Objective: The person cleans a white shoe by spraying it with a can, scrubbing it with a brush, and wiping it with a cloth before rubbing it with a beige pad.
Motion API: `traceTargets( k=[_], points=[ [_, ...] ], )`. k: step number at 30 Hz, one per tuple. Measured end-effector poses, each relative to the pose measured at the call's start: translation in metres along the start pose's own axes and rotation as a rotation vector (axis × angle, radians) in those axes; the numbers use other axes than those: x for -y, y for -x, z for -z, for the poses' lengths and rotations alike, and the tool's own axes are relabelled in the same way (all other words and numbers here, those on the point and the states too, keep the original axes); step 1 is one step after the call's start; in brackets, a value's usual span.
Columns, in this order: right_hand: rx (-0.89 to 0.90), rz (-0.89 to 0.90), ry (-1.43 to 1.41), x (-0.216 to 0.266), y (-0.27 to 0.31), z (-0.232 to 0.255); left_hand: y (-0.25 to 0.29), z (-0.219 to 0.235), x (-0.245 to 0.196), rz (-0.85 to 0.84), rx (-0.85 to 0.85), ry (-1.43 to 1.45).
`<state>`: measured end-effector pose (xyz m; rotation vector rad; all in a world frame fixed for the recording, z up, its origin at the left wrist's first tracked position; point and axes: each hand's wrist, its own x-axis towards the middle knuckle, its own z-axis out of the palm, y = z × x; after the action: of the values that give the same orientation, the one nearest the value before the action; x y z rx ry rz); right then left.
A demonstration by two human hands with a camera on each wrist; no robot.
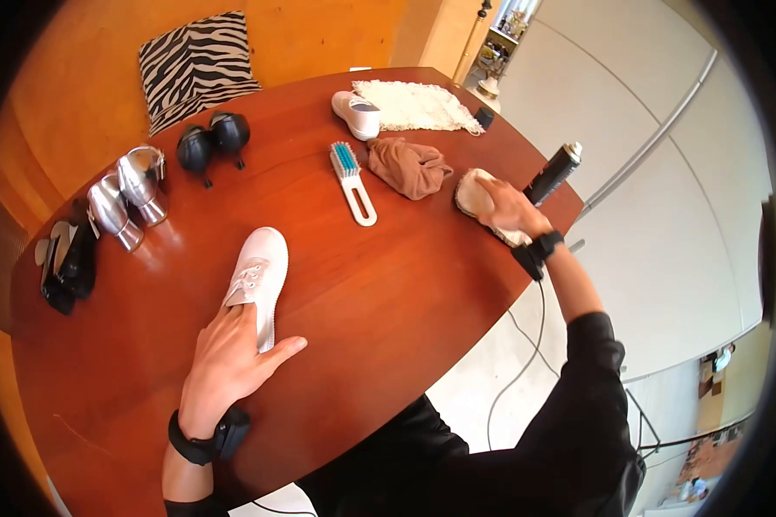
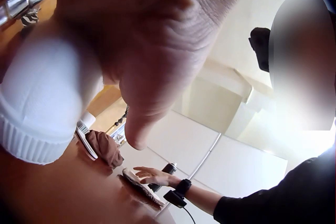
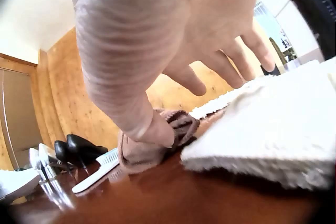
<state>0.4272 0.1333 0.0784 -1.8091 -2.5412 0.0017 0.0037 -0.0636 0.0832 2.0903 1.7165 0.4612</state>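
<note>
A white lace-up sneaker [image 1: 264, 258] lies on the table, toe pointing away. My left hand [image 1: 227, 362] has its fingers inside the sneaker's opening, while the thumb sticks out to the side; those fingertips are hidden. Over at the table's right edge, my right hand [image 1: 510, 211] is above a pale oval pad with a fleecy underside [image 1: 469, 195]. In the right wrist view the fingers are loosely spread over the fleecy pad [image 3: 268, 129], not curled round it. A black spray can [image 1: 553, 174] stands just beyond this hand.
A white brush with blue bristles [image 1: 350, 183] and a crumpled brown cloth [image 1: 409, 168] lie mid-table. Behind them are another sneaker [image 1: 357, 115] and a cream shaggy cloth [image 1: 418, 107]. Silver heels [image 1: 129, 194], black heels [image 1: 213, 146] and more black shoes [image 1: 67, 267] line the left side.
</note>
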Motion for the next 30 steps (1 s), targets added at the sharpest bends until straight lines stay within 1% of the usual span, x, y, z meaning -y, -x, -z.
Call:
traceTargets(
  k=[1,3,4,5,6,7,8,10,11,13,14,16,17,19,21,22,23,25,27,29,30],
  points=[
    [0.022,0.009,-0.023,0.002,0.010,-0.002,-0.001,-0.002,0.002,0.016,-0.005,0.009],
    [-0.002,0.007,0.048,0.010,0.025,-0.004,-0.001,-0.005,0.003,-0.027,-0.011,-0.010],
    [-0.090,0.015,0.111,0.010,0.028,-0.011,0.000,-0.008,0.004,-0.004,-0.015,-0.009],
    [-0.129,0.024,0.161,0.006,0.026,-0.018,0.000,-0.011,0.003,-0.040,-0.057,-0.064],
    [-0.151,0.009,0.204,0.003,0.023,-0.023,0.000,-0.014,0.004,-0.077,-0.100,-0.119],
    [-0.176,-0.004,0.249,-0.001,0.020,-0.028,0.000,-0.018,0.003,-0.054,-0.113,-0.119],
    [-0.180,0.021,0.251,-0.005,0.017,-0.031,0.001,-0.021,0.003,-0.086,-0.140,-0.160],
    [-0.160,-0.051,0.249,-0.011,0.011,-0.030,0.001,-0.024,0.003,-0.148,-0.200,-0.190],
    [-0.131,-0.114,0.228,-0.013,0.008,-0.027,0.002,-0.023,0.003,-0.129,-0.214,-0.187],
    [-0.190,-0.152,0.152,-0.003,0.008,-0.011,0.000,-0.022,0.002,-0.096,-0.105,-0.196],
    [-0.191,-0.138,0.159,0.002,0.008,-0.004,0.000,-0.025,0.003,-0.101,-0.109,-0.223],
    [-0.369,-0.105,0.085,0.032,0.009,0.015,-0.002,-0.030,0.004,-0.106,-0.138,-0.239],
    [-0.363,-0.088,0.087,0.050,0.010,0.023,-0.002,-0.033,0.003,-0.121,-0.157,-0.262],
    [-0.600,0.176,0.060,0.095,0.014,0.036,-0.001,-0.036,0.001,-0.112,-0.161,-0.270],
    [-0.668,0.328,0.006,0.145,0.018,0.044,-0.001,-0.039,-0.002,-0.126,-0.164,-0.302],
    [-0.673,0.396,-0.017,0.166,0.017,0.044,-0.001,-0.035,-0.006,-0.085,-0.094,-0.284],
    [-0.700,0.499,0.003,0.183,0.015,0.040,0.000,-0.036,-0.006,-0.062,-0.108,-0.287],
    [-0.647,0.604,-0.090,0.229,0.023,0.036,0.000,-0.040,-0.004,-0.053,-0.172,-0.295],
    [-0.578,0.774,-0.168,0.264,0.027,0.028,0.002,-0.038,-0.003,-0.016,-0.201,-0.267],
    [-0.480,0.886,-0.170,0.287,0.030,0.019,0.000,-0.038,0.001,-0.041,-0.177,-0.145],
    [-0.453,0.913,-0.170,0.293,0.027,0.012,0.002,-0.037,0.002,-0.172,-0.375,-0.172]
  ],
)
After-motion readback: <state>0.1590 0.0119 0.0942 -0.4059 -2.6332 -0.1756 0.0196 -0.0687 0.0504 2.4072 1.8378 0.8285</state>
